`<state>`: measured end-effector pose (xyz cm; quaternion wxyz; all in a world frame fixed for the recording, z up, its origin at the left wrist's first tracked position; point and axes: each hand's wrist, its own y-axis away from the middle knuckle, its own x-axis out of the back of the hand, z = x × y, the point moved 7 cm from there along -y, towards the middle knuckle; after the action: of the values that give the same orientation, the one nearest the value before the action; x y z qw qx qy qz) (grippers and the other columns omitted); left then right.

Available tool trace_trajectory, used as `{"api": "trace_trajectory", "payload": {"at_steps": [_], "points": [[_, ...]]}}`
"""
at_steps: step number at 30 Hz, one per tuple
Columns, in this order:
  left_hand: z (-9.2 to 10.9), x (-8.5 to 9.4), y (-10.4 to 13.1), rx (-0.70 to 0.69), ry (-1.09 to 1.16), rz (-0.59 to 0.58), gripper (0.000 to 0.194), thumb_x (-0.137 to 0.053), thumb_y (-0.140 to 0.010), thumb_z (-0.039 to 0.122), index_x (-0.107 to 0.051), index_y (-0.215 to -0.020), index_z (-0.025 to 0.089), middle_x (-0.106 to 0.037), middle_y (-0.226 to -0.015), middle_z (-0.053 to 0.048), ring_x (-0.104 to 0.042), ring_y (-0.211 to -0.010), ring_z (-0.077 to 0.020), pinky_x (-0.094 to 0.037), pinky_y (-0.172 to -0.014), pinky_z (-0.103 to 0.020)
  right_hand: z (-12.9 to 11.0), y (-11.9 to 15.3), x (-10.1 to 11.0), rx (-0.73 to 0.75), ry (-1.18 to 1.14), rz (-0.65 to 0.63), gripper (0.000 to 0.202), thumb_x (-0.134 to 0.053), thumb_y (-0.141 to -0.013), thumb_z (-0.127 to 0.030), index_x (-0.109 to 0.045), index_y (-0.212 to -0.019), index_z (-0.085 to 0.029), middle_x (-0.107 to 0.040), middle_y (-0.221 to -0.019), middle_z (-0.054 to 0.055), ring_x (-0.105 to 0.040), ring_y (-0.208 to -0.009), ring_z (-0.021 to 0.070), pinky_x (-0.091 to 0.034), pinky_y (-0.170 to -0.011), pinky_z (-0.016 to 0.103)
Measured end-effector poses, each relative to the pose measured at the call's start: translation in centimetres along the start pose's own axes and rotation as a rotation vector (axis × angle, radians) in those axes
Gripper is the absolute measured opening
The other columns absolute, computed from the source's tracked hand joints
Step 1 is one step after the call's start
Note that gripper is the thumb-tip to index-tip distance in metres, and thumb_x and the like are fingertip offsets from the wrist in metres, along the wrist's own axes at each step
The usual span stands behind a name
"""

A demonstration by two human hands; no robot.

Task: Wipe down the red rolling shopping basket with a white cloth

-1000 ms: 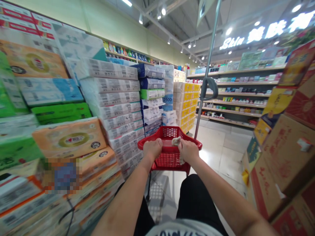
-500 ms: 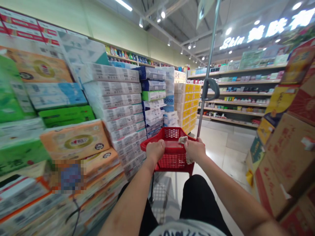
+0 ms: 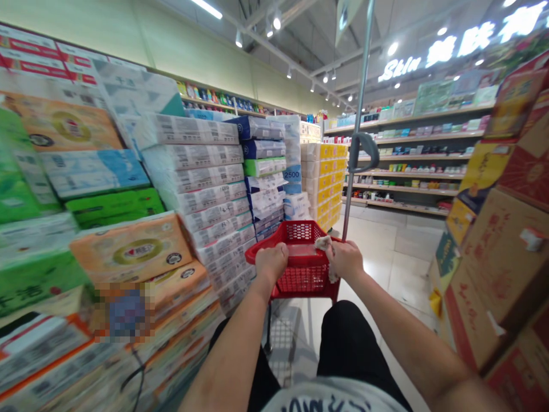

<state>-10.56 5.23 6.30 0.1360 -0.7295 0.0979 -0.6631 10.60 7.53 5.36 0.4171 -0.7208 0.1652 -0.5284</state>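
A red plastic shopping cart [image 3: 302, 283] with latticed sides stands right in front of me. My left hand [image 3: 271, 262] is closed around the left part of its handle. At the right end of the handle, my right hand [image 3: 347, 260] is closed on a crumpled whitish cloth [image 3: 323, 245], part of which hangs below the fingers. How far the right fingers also wrap the handle is hidden. A metal pole [image 3: 360, 97] with a grey looped piece [image 3: 366, 153] rises beside my right hand.
Stacked tissue packs [image 3: 206, 189] line the left side, close to the cart. Cardboard cartons [image 3: 501, 263] are piled on the right. Pale floor tiles [image 3: 394, 263] run between them towards cosmetics shelves [image 3: 412, 137] at the back. Yellow-sided packs [image 3: 330, 183] stand beyond the cart.
My right hand has shifted slightly right with the cloth. The left hand keeps its place on the handle. Upper surroundings have slid a little left in view.
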Motion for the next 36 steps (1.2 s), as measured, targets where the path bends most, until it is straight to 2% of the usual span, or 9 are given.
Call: {"api": "trace_trajectory", "payload": {"at_steps": [3, 5, 10, 12, 16, 19, 23, 32, 36], "points": [[0.0, 0.0, 0.1, 0.018, 0.009, 0.024, 0.043, -0.018, -0.1, 0.03, -0.059, -0.104, 0.017, -0.072, -0.087, -0.012, -0.069, -0.088, -0.0254, -0.044, -0.082, -0.039, -0.3, 1.7, 1.0, 0.031, -0.067, 0.135, 0.03, -0.04, -0.093, -0.026, -0.068, -0.101, -0.016, -0.07, -0.092, 0.007, -0.059, -0.089, 0.0195, -0.033, -0.095, 0.034], [-0.2, -0.1, 0.3, 0.027, 0.007, 0.015, 0.044, -0.018, -0.1, 0.031, -0.058, -0.109, 0.017, -0.072, -0.089, -0.012, -0.069, -0.089, -0.0251, -0.044, -0.082, -0.039, -0.4, 2.4, 1.4, 0.019, -0.083, 0.161, 0.03, -0.04, -0.094, -0.026, -0.066, -0.106, -0.016, -0.069, -0.098, 0.008, -0.058, -0.096, 0.0206, -0.033, -0.095, 0.035], [-0.3, -0.1, 0.6, -0.011, -0.021, -0.038, 0.042, -0.019, -0.1, 0.03, -0.058, -0.111, 0.018, -0.072, -0.093, -0.011, -0.068, -0.089, -0.0253, -0.045, -0.081, -0.039, 0.8, -0.1, 0.0, -0.132, 0.007, -0.179, 0.033, -0.041, -0.093, -0.035, -0.069, -0.082, -0.02, -0.068, -0.072, 0.005, -0.059, -0.065, 0.0178, -0.035, -0.067, 0.029], [-0.2, 0.1, 0.5, -0.009, -0.019, -0.034, 0.043, -0.017, -0.1, 0.03, -0.058, -0.11, 0.018, -0.072, -0.091, -0.01, -0.068, -0.089, -0.0248, -0.045, -0.082, -0.038, 1.3, -0.6, -0.3, -0.144, 0.033, -0.239, 0.034, -0.042, -0.093, -0.037, -0.068, -0.079, -0.021, -0.069, -0.071, 0.005, -0.058, -0.061, 0.017, -0.033, -0.063, 0.029], [0.3, -0.1, 0.2, -0.022, -0.018, -0.026, 0.042, -0.018, -0.1, 0.031, -0.058, -0.106, 0.019, -0.072, -0.089, -0.01, -0.069, -0.087, -0.0247, -0.046, -0.081, -0.039, 0.7, 0.5, 0.5, 0.009, -0.029, -0.048, 0.032, -0.039, -0.094, -0.03, -0.067, -0.083, -0.018, -0.069, -0.078, 0.006, -0.06, -0.074, 0.017, -0.035, -0.077, 0.029], [0.5, -0.2, 0.1, -0.036, -0.029, -0.004, 0.037, -0.021, -0.1, 0.029, -0.057, -0.105, 0.018, -0.071, -0.088, -0.01, -0.069, -0.086, -0.025, -0.046, -0.08, -0.039, 0.6, 1.6, 1.0, 0.026, -0.052, 0.058, 0.03, -0.04, -0.094, -0.028, -0.066, -0.082, -0.018, -0.068, -0.075, 0.005, -0.059, -0.075, 0.0165, -0.033, -0.08, 0.029], [0.8, -0.1, 0.4, -0.089, -0.06, 0.011, 0.034, -0.024, -0.099, 0.024, -0.056, -0.107, 0.017, -0.07, -0.094, -0.012, -0.068, -0.088, -0.0261, -0.047, -0.079, -0.039, 0.8, 1.7, 1.4, 0.003, -0.008, 0.073, 0.031, -0.043, -0.093, -0.028, -0.063, -0.073, -0.018, -0.066, -0.069, 0.003, -0.057, -0.068, 0.0159, -0.032, -0.076, 0.03], [3.3, -0.4, -1.3, -0.134, -0.015, -0.054, 0.038, -0.021, -0.1, 0.029, -0.054, -0.116, 0.019, -0.069, -0.1, -0.012, -0.065, -0.095, -0.0256, -0.045, -0.084, -0.042, 3.9, 2.0, 0.5, 0.093, -0.013, 0.109, 0.027, -0.043, -0.093, -0.027, -0.065, -0.083, -0.018, -0.065, -0.073, 0.004, -0.055, -0.072, 0.017, -0.034, -0.079, 0.031], [3.9, -0.4, -2.5, -0.099, 0.106, 0.143, 0.048, -0.021, -0.101, 0.042, -0.043, -0.135, 0.017, -0.061, -0.124, -0.013, -0.054, -0.115, -0.0239, -0.036, -0.1, -0.041, 5.7, 1.3, -0.4, 0.058, 0.015, 0.131, 0.026, -0.043, -0.092, -0.027, -0.064, -0.08, -0.017, -0.065, -0.073, 0.004, -0.056, -0.072, 0.017, -0.034, -0.08, 0.031]]}}
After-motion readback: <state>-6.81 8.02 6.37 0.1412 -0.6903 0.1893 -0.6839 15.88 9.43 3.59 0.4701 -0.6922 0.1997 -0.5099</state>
